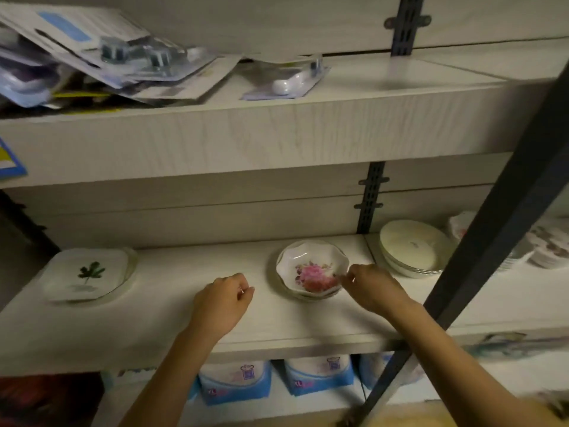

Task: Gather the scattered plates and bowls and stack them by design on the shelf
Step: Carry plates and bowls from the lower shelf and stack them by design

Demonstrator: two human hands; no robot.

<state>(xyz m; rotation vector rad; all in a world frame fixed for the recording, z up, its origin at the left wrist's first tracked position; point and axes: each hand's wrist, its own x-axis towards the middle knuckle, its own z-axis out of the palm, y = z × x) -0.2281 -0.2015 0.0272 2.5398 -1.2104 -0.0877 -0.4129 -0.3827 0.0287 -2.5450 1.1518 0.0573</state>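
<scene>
A small stack of scalloped bowls with a pink flower print (pixel 311 269) sits in the middle of the pale wooden shelf (pixel 172 328). My right hand (pixel 374 288) touches the right rim of the top bowl with its fingertips pinched. My left hand (pixel 223 298) hovers over the bare shelf left of the bowls, fingers curled, holding nothing. A stack of square plates with a green leaf print (pixel 87 274) lies at the shelf's left end. Plain cream round plates (pixel 412 246) are stacked to the right of the bowls.
A dark metal upright (pixel 492 229) slants across the right side in front of more patterned dishes (pixel 551 246). The upper shelf carries blister-packed hardware (pixel 123 53). Blue-and-white packages (pixel 317 377) stand on the shelf below.
</scene>
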